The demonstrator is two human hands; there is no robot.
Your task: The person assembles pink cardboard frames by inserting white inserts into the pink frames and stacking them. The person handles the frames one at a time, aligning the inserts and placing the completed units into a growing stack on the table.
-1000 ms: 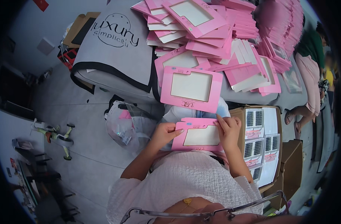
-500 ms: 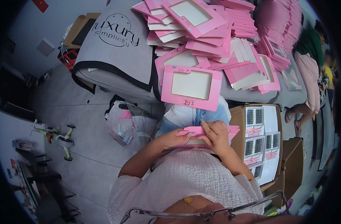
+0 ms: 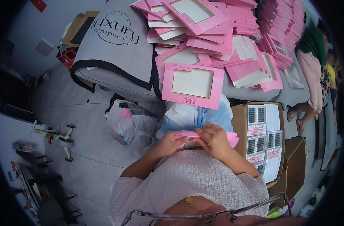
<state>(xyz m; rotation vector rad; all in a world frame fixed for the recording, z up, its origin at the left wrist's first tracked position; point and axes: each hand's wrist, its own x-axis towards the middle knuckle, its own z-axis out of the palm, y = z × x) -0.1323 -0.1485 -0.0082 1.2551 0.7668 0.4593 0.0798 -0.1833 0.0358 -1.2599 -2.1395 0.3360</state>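
Note:
Close to my body, above my lap, both hands hold a pink cardboard box [image 3: 232,138], seen nearly edge-on. My left hand [image 3: 171,143] grips its left end, with the thumb toward me. My right hand [image 3: 213,140] is closed over the box's upper edge right of the middle, fingers bent onto it. Just beyond lies a flat pink box with a window [image 3: 192,86], partly over my knees at the sofa's edge. Behind it, more pink window boxes [image 3: 213,45] are heaped loosely. What is inside the held box I cannot make out.
A grey sofa [image 3: 111,56] carries the heap and further pink stacks [image 3: 281,22]. On the right stands a carton [image 3: 238,113] of clear-windowed packs with dark grids. A clear plastic bag [image 3: 128,126] sits left of my legs; a small bike [image 3: 55,139] stands farther left. Another person [image 3: 311,75] is at far right.
The held box has tipped, so less of its front face shows. My right hand's fingers have folded down onto the upper edge. The left hand has shifted slightly left.

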